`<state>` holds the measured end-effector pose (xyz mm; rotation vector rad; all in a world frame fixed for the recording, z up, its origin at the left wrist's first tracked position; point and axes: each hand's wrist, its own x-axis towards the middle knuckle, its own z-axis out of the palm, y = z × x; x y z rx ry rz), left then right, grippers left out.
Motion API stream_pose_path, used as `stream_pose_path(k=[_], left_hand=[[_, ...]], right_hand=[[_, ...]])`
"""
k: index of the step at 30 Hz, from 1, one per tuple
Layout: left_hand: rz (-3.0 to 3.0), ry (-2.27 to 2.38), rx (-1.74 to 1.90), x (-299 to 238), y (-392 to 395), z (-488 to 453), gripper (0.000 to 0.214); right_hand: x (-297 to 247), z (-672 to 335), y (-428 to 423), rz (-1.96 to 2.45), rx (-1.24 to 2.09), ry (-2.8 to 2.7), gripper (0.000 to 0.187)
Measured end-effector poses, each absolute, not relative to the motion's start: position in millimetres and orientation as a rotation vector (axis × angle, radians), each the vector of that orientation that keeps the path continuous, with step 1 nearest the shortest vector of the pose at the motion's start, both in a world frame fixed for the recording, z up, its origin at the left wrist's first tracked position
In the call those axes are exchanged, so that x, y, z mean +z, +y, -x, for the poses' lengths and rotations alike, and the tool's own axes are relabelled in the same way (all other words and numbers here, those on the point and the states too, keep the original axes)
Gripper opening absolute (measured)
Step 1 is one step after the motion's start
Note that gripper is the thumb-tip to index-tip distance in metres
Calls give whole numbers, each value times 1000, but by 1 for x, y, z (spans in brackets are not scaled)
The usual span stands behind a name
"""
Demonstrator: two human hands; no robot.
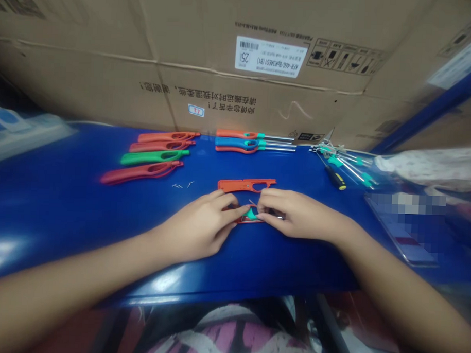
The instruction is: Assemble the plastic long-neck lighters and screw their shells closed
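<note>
An orange lighter casing half (239, 221) lies on the table under both hands, with a green trigger (251, 213) in it. Fingers of my left hand (214, 217) are closed around its left end, holding it down. My right hand (286, 212) pinches at the right side of the trigger, and a thin sliver sticks out by its fingertips. What exactly the right fingers grip is hidden. Just beyond the hands rests a second orange casing half (239, 185), its inner side up.
Red, orange and green lighter casings (155, 156) lie back left, near tiny pins (177, 185). Behind are lighters with metal tubes (236, 143). At right are tube-and-trigger parts (348, 162), a screwdriver (336, 178) and a phone (398, 228). A large carton (147, 55) stands behind.
</note>
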<state>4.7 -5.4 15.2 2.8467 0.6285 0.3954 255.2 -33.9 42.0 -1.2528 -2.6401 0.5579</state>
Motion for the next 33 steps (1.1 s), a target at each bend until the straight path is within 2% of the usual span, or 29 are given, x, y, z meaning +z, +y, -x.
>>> stream_pose_path(k=[8,15,25,33], left_hand=[[-2794,662,458,13,-7,-4,31],[-2869,708,377,17,-7,-4,32],[-3028,755,288,20,-13,-5,32],[-2854,759,367,18,-9,-4,31]], right_hand=[[35,-253,-34,1304,420,-2673,19],[30,-253,-30,1276,503,-2609,22],[27,-252,-27,1340,632,-2454,16],[30,-253,-31,1162,450,-2578,11]])
